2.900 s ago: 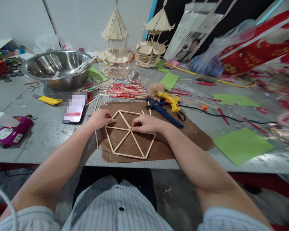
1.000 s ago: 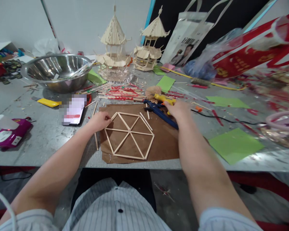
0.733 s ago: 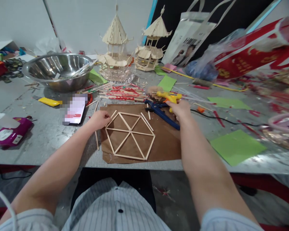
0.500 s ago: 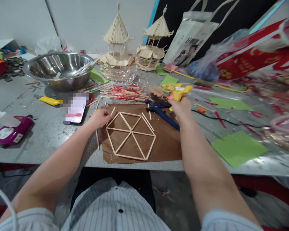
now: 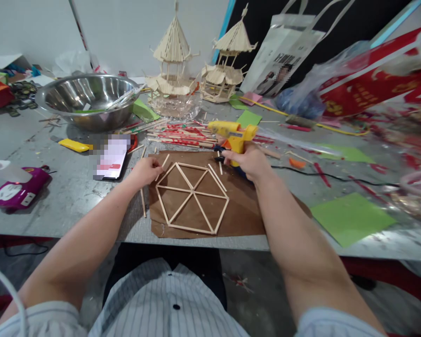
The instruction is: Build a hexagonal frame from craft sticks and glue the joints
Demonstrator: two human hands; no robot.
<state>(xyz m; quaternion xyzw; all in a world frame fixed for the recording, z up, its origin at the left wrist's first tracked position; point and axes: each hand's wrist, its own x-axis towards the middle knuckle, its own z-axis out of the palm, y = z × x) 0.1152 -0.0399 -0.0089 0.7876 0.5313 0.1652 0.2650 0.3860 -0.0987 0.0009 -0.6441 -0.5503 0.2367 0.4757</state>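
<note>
We see the left hand (image 5: 145, 172) pinching one thin, pale wooden stick (image 5: 164, 162), probably light and stiff, beside the hexagonal frame of pale sticks (image 5: 192, 190) on brown sheet (image 5: 245, 210) (we judge it fragile, better held by its outer edges). Further right, the right hand (image 5: 249, 161) grips a yellow plastic glue gun (image 5: 233, 131) by its handle; the tall white bag's (image 5: 287, 42) print we cannot read.
</note>
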